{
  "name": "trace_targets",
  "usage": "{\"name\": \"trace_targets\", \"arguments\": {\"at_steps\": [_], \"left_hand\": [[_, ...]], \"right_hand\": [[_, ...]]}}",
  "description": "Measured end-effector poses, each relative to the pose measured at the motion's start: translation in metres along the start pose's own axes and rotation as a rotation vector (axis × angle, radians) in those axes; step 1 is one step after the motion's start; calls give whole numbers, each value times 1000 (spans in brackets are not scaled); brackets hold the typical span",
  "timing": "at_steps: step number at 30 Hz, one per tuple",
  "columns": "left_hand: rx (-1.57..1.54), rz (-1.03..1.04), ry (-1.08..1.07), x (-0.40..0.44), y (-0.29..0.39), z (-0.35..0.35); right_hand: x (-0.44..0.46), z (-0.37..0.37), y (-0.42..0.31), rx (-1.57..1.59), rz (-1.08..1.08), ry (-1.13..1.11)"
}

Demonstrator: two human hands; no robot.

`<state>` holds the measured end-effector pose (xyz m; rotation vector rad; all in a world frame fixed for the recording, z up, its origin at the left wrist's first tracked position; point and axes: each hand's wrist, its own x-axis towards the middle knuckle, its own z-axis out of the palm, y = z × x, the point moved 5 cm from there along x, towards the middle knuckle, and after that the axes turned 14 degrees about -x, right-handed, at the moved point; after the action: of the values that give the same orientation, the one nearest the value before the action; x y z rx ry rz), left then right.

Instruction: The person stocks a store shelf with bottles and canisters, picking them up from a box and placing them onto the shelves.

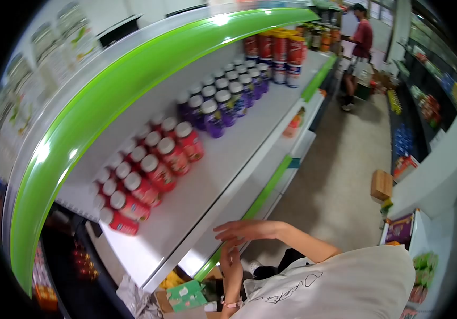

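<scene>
My right hand [247,230] reaches in from the right, palm down, its fingers stretched toward the shelf's front edge; nothing is in it. Just below it, my left hand [231,261], with a band on its wrist, points upward with loosely extended fingers and holds nothing visible. The fingers of the two hands overlap or nearly touch. Both are in front of the white shelf [207,204], beside its lower green strip. On the shelf stand rows of red bottles with white caps [156,173], purple bottles with white caps [212,119] and red-and-blue cans [294,58].
A person [359,45] in a red top stands down the aisle [326,165]. Clear jars [77,32] stand at the upper left. A green box [186,295] lies below the shelf. A brown carton [382,184] sits near the dark shelving [417,90] at right.
</scene>
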<state>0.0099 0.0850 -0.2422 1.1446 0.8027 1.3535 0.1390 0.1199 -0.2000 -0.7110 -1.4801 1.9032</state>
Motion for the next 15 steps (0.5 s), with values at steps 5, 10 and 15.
{"name": "trace_targets", "arguments": {"at_steps": [5, 10, 15], "left_hand": [[533, -145, -567, 31, -36, 65], [1083, -8, -1070, 40, -73, 122], [1040, -48, -873, 50, -80, 199]], "right_hand": [[-75, -49, 42, -338, 140, 265], [-181, -64, 69, -107, 328, 516], [-281, -87, 66, 3, 289, 671]]}}
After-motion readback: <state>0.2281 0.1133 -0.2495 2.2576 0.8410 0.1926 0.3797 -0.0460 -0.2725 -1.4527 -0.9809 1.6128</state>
